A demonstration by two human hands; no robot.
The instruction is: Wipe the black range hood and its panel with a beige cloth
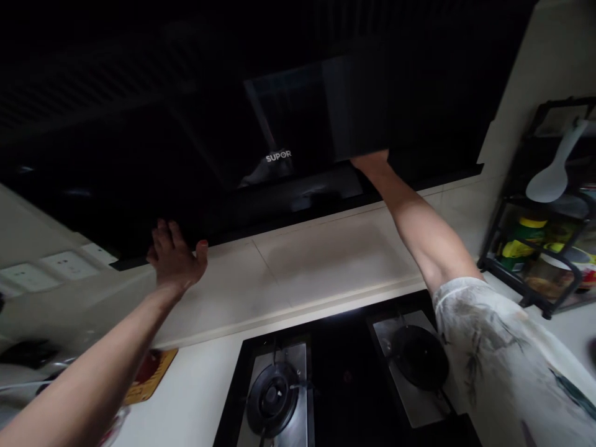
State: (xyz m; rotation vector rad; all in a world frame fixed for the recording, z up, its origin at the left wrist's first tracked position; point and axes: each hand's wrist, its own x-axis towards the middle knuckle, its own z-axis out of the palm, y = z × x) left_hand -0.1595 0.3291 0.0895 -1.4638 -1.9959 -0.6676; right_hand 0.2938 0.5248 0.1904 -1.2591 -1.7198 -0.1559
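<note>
A black range hood point(214, 143) with SUPOR lettering fills the upper part of the head view. My left hand point(176, 256) lies against the hood's lower left edge, fingers stretched out and thumb apart, holding nothing. Further right, my right arm reaches up to the hood, and my right hand point(375, 160) goes in behind its lower panel. Only the wrist and heel of that hand show; its fingers are hidden.
Below sits a black gas stove point(342, 372) with a left burner point(272, 397) and a right burner point(419, 357). At right stands a black rack point(512, 276) with jars and a hanging white ladle point(552, 180). Wall sockets point(69, 266) are at left.
</note>
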